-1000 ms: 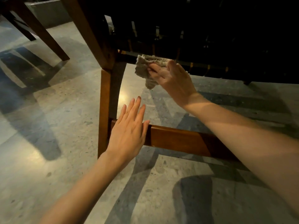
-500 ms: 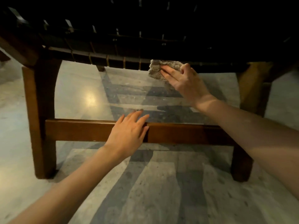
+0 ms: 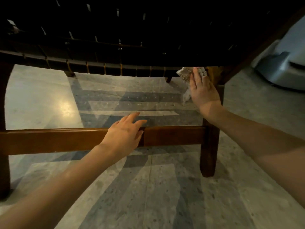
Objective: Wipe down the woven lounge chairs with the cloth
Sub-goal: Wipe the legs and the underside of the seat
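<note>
right hand [image 3: 203, 91] pressing cloth [image 3: 184, 73], woven chair [image 3: 115, 38] — edge

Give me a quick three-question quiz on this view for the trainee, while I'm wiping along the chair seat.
1. True or false: the left hand holds the pale crumpled cloth.
2. Multiple choice: how do the fingers of the right hand lie? A) curled in a fist B) straight, flat on the cloth C) pinching one corner
3. Short answer: at which end, as pictured, of the front edge of the dark woven chair seat is the cloth?
Key: 1 false; 2 B; 3 the right end, by the brown wooden leg.
</note>
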